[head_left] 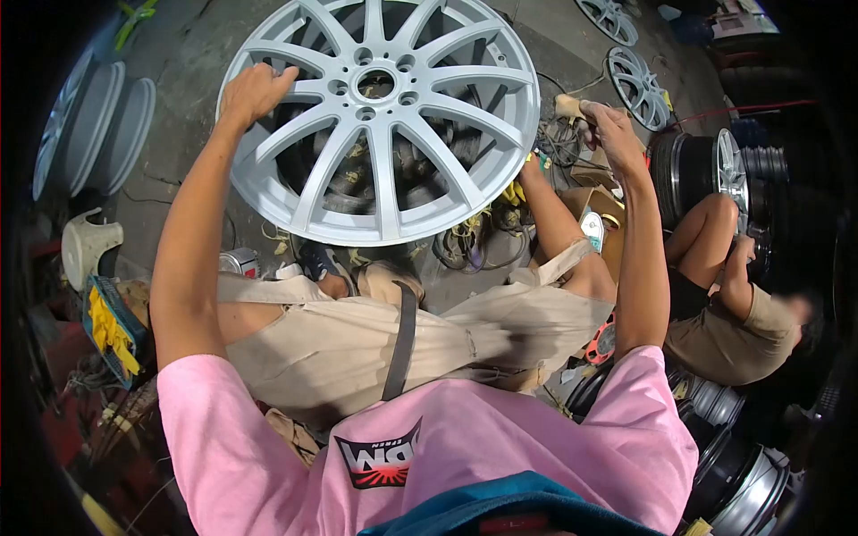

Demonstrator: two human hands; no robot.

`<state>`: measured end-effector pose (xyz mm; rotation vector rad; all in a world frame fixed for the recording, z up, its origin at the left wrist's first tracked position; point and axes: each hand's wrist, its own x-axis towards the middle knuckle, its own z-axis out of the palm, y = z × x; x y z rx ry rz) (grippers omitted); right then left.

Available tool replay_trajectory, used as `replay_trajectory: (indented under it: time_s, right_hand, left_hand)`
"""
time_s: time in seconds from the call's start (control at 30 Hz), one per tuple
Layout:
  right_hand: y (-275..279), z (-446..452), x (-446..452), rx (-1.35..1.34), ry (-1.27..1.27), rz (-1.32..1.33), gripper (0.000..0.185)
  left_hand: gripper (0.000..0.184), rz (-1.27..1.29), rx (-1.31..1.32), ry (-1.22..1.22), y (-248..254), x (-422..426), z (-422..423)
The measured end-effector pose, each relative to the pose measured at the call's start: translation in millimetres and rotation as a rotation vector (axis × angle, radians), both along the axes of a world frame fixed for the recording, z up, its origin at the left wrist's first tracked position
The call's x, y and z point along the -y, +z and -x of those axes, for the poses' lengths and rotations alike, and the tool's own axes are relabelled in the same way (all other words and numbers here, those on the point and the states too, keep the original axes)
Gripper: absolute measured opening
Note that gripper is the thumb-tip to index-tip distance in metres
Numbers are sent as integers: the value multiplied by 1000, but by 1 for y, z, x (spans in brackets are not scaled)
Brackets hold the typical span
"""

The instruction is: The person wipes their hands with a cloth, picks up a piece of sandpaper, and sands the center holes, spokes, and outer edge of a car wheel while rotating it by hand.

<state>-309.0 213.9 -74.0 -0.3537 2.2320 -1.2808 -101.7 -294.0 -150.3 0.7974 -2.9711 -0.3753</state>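
A light grey multi-spoke alloy wheel rim (384,170) lies face up in front of me, raised above the floor. My left hand (257,93) is over its left side, fingers curled around a spoke near the outer lip and thumb pointing inward. My right hand (613,136) is held up off the rim's right side, apart from it, with the fingers bent together. At its fingertips shows a small tan piece (568,106); whether it is cloth or sandpaper I cannot tell. The support beneath the rim is mostly hidden by the spokes.
Several rims (107,129) stand at left; two more wheels (639,87) lie at upper right. A blue crate (114,330) with yellow cloth and a cream stool (89,241) sit at left. Cables (483,246) cover the floor. A person (733,330) crouches at right by a tyre (684,179).
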Motion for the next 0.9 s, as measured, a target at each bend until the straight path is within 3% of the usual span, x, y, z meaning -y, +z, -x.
replay_trajectory:
  time_s: [0.03,0.07,0.1,0.17,0.23,0.33,0.67,0.83,0.87,0.9]
  right_hand:
    - [-7,0,-4,-102,-118,86,29]
    - [-36,21,-18,-406,-45,-12,29]
    - [-32,16,-10,-410,-45,-6,29]
    - [-28,2,14,-893,128,-122,28]
    - [-26,-3,40,-874,137,-67,23]
    - [-31,12,66,-1220,365,-255,25]
    - [-50,86,124,-1323,490,-237,23]
    - [-27,46,76,-1031,531,-274,23]
    - [-36,55,79,-1218,529,-176,23]
    - [-42,65,88,-1218,518,-175,23]
  left_hand:
    - [68,50,-28,-3,-2,3,3]
    - [68,55,-31,-5,1,1,5]
    - [65,21,-3,12,6,-2,4]
    - [63,-7,26,35,13,-5,2]
    - [63,-45,43,31,16,-7,2]
    - [62,-70,50,14,16,-6,2]
    - [64,-34,44,6,17,-7,2]
    - [64,-9,34,-1,16,-8,0]
    - [65,-14,50,2,17,-9,2]
    - [65,-7,50,-7,18,-10,4]
